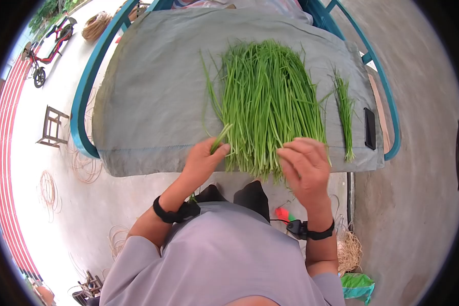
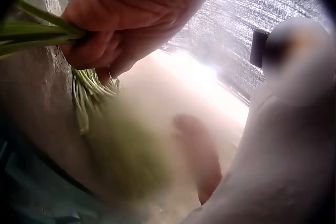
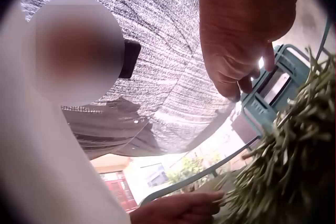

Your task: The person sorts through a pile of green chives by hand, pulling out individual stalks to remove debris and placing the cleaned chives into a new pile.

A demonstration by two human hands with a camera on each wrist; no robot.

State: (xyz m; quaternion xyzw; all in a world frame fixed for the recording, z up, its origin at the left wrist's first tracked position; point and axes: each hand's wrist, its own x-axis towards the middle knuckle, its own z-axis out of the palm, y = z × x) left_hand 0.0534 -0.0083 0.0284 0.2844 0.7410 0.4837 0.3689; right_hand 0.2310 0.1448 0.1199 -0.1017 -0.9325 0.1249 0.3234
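A wide pile of long green stalks (image 1: 270, 97) lies on the grey cloth (image 1: 153, 92), cut ends toward the person. At its lower left corner the left hand (image 1: 203, 160) pinches a few stalks between thumb and fingers; the left wrist view shows these stalks (image 2: 37, 30) coming out of the left hand (image 2: 131, 14). The right hand (image 1: 307, 168) is at the lower right of the pile, fingers bent over the cut ends. In the right wrist view the right hand (image 3: 247, 35) hangs beside the stalk ends (image 3: 283, 166); its fingertips are partly hidden.
A small separate bundle (image 1: 345, 115) and a black phone (image 1: 369, 128) lie on the cloth's right side. A teal metal rail (image 1: 81, 102) curves around the cloth. On the floor are a stool (image 1: 52, 126), coils of twine (image 1: 48, 191) and a green bag (image 1: 357, 286).
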